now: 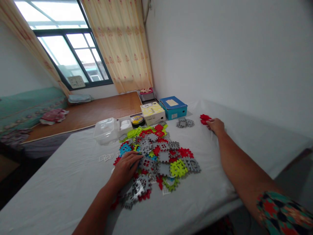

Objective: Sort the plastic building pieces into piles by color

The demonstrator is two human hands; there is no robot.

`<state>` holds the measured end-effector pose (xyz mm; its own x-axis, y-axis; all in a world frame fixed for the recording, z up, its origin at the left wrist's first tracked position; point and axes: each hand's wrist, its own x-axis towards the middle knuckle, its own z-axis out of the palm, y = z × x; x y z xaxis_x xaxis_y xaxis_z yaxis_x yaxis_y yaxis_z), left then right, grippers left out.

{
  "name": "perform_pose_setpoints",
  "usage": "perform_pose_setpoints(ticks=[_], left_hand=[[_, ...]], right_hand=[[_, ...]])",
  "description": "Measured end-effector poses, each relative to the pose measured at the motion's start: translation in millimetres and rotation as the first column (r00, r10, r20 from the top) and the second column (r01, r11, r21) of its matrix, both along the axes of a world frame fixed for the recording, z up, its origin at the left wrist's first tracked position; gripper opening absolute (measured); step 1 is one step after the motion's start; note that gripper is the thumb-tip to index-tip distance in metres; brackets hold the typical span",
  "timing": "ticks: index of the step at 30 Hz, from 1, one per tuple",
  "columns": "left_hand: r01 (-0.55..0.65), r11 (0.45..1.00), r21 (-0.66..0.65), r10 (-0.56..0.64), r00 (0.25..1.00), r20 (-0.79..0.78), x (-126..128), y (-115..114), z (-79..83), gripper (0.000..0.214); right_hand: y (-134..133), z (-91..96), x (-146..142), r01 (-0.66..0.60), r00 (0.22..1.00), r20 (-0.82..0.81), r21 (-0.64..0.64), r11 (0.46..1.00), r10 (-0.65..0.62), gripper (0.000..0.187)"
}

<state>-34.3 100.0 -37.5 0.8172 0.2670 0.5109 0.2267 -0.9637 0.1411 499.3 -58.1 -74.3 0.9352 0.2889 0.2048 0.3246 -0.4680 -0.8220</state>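
Tile point(204, 119), red and toothed, sat edge-pinched in the right hand point(215, 126) near the wall point(232, 58); it seemed light, stiff, best held by its rim. The left hand point(126, 166) rested on heaped interlocking tiles point(163, 156), its grip unclear.

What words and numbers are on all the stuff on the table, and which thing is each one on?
None can be read for sure.
Yellow-and-white box: dark marks like lettering, too small and blurred to read.
Blue box: pale label on its front, too small to read.
Round tin: markings on its yellow top, too blurred to read.
Plastic pieces: no writing that I can make out.
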Motion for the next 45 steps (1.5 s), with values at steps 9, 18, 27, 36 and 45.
perform_pose_setpoints(ticks=[9, 18, 27, 36, 45], left_hand=[[0.001, 1.000, -0.017, -0.001, 1.000, 0.003, 1.4, -2.7, 1.5, 0.024], [0.009, 1.000, -0.013, -0.009, 1.000, 0.016, 1.7, -1.5, 0.1, 0.023], [0.012, 1.000, -0.014, -0.012, 1.000, -0.002, 1.9, -4.6, 3.4, 0.024], [0.007, 1.000, -0.002, -0.007, 1.000, 0.012, 1.2, -1.2, 0.4, 0.025], [-0.001, 1.000, -0.008, 0.001, 1.000, 0.002, 0.2, 1.3, -2.2, 0.025]], right_hand=[[44.3, 22.5, -95.5, -0.549, 0.724, 0.340, -0.243, 0.800, 0.600, 0.024], [65.7, 22.8, -207.1, -0.844, 0.224, 0.280, -0.423, 0.330, 0.933, 0.054], [65.9, 26.3, -196.3, -0.965, 0.261, 0.069, 0.012, 0.260, 0.963, 0.046], [65.4, 35.0, -184.6, -0.911, 0.412, 0.182, 0.087, 0.403, 0.893, 0.033], [43.6, 22.1, -69.4, -0.318, 0.947, 0.034, 0.200, 0.927, 0.318, 0.046]])
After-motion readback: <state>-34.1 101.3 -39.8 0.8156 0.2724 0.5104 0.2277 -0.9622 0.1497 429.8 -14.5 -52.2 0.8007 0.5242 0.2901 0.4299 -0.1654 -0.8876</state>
